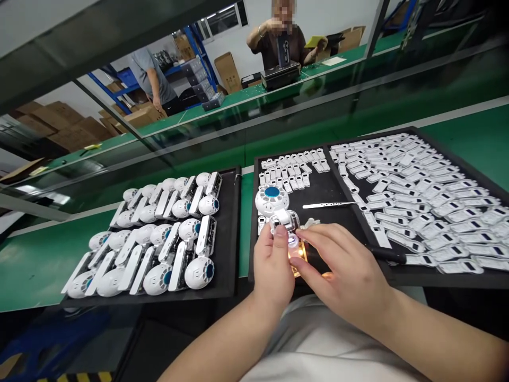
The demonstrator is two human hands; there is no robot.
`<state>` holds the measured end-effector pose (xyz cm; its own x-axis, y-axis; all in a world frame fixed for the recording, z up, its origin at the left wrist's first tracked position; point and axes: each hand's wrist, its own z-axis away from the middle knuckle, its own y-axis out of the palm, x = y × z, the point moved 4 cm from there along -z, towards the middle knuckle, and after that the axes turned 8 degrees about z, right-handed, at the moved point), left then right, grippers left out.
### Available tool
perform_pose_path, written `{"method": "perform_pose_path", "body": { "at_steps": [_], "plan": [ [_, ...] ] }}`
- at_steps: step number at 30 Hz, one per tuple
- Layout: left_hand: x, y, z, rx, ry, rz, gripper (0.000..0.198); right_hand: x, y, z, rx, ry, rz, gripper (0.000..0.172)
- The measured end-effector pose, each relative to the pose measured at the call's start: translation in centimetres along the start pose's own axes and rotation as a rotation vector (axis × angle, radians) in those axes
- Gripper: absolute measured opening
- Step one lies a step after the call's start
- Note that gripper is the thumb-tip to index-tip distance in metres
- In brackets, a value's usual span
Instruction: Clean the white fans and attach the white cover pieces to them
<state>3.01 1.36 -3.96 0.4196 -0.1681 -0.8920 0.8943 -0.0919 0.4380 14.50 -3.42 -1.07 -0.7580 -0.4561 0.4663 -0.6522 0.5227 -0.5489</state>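
Note:
In front of my body, my left hand [275,260] is closed around a white device with a round head [272,199] that carries a blue disc. Its lower section, a small lit panel [297,249] glowing orange, shows between my hands. My right hand [345,265] comes from the right, thumb and fingertips bent against the panel's side. Part of the device is hidden behind my fingers. Just beyond my right hand lies a slim, silvery pointed tool [328,205], which looks like tweezers.
On the left, a black tray [229,233] bears rows of similar white round-headed devices [199,272]. Small white parts with dark windows [433,228] cover the right tray. A black-handled tool [385,254] crosses its near edge. Across the green bench, a person [278,48] sits working; another stands farther left.

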Motion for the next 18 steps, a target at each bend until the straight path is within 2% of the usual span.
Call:
{"method": "perform_pose_path", "body": {
  "at_steps": [4,7,10,14,18],
  "plan": [
    [-0.9,0.9,0.6,0.044,0.095,-0.036,0.037,0.1,-0.3,-0.5,-0.033,0.059,-0.037,0.026],
    [-1.7,1.5,0.9,0.076,0.144,-0.106,0.042,-0.2,-0.2,-1.0,-0.041,0.129,-0.079,0.016],
    [-1.9,1.7,0.8,0.060,0.142,-0.162,0.041,-0.8,0.2,-1.5,0.020,0.264,-0.132,0.012],
    [-1.5,1.7,-0.1,0.027,0.091,-0.125,0.037,-1.7,0.9,-2.0,0.118,0.400,-0.176,0.010],
    [-0.6,1.4,-1.0,-0.002,0.060,-0.064,0.035,-2.3,1.4,-2.3,0.127,0.478,-0.172,0.005]
  ]
}}
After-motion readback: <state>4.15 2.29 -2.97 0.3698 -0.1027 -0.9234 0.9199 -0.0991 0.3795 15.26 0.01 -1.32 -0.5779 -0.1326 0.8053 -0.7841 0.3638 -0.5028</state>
